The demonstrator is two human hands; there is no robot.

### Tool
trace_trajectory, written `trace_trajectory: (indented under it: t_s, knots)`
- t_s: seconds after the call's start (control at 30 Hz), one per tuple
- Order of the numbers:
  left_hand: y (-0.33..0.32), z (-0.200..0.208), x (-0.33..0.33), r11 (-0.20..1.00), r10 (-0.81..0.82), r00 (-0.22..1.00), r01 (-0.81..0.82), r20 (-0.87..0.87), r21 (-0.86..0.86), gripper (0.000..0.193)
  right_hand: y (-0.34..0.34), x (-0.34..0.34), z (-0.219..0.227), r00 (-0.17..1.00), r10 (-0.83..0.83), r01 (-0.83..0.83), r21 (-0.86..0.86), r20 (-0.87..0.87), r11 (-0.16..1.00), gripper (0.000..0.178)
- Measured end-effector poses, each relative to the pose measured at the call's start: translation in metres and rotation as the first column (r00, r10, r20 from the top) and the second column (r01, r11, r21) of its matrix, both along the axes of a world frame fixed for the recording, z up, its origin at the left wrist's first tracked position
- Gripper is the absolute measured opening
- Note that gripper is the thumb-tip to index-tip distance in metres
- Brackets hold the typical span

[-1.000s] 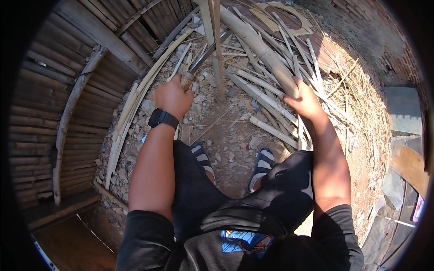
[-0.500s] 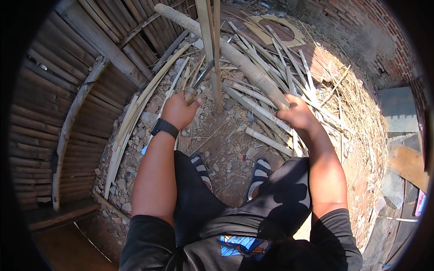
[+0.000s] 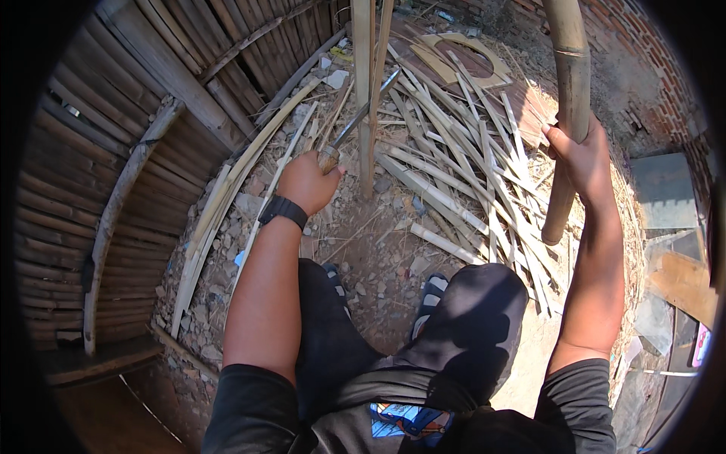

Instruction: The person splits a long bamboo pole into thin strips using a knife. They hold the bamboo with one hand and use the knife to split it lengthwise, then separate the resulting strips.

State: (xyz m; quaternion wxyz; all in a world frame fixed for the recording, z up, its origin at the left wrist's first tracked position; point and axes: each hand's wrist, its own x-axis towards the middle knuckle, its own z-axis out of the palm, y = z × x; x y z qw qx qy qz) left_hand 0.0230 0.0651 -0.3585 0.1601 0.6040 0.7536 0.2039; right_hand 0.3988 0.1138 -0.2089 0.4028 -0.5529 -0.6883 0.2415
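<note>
My left hand [image 3: 306, 181], with a black watch on the wrist, grips the wooden handle of a long knife [image 3: 355, 121] whose blade points up and away over the ground. Raised at the right, my right hand [image 3: 578, 155] is closed around a thick bamboo pole [image 3: 569, 113]. The pole stands almost upright, its lower end hanging above a heap of split bamboo strips [image 3: 454, 174]. Both my sandalled feet show below on the stony dirt.
A thin upright wooden post [image 3: 364, 91] stands just right of the knife. A curved wall of bamboo slats [image 3: 113, 189] fills the left. Long split strips [image 3: 227, 204] lie along it. A brick wall [image 3: 650, 83] and grey slabs [image 3: 665, 197] are at the right.
My right hand has lifted the bamboo pole from lying slanted across the strips to nearly upright. My left hand has picked the knife up off the ground.
</note>
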Motion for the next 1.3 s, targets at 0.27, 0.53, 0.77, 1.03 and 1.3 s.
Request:
trace_trajectory:
  t_s: [0.27,0.53,0.77,1.03,1.3]
  knots:
    - [0.005,0.001,0.01,0.998,-0.013,1.0,0.013,-0.005,-0.059,0.049,-0.023,0.015,-0.128,0.88,0.165,0.039,-0.413,0.445,0.91,0.051]
    - [0.013,-0.005,0.007,0.995,-0.039,0.999,0.041,0.024,-0.089,0.052,-0.031,0.031,-0.083,0.97,0.116,-0.021,-0.403,0.212,0.915,0.045]
    - [0.008,-0.012,-0.011,1.0,0.003,1.0,-0.003,0.021,-0.025,0.051,-0.021,0.032,-0.007,0.99,-0.123,0.129,-0.079,0.075,0.989,0.036]
    - [0.01,-0.008,-0.011,0.998,-0.005,0.998,0.01,0.068,-0.064,0.053,-0.012,0.022,-0.123,0.778,0.091,0.007,-0.154,0.621,0.988,0.051]
    - [0.006,-0.005,-0.016,0.992,0.015,0.998,-0.008,0.058,-0.122,0.052,-0.021,0.006,-0.118,0.94,0.219,-0.059,-0.507,0.262,0.86,0.055]
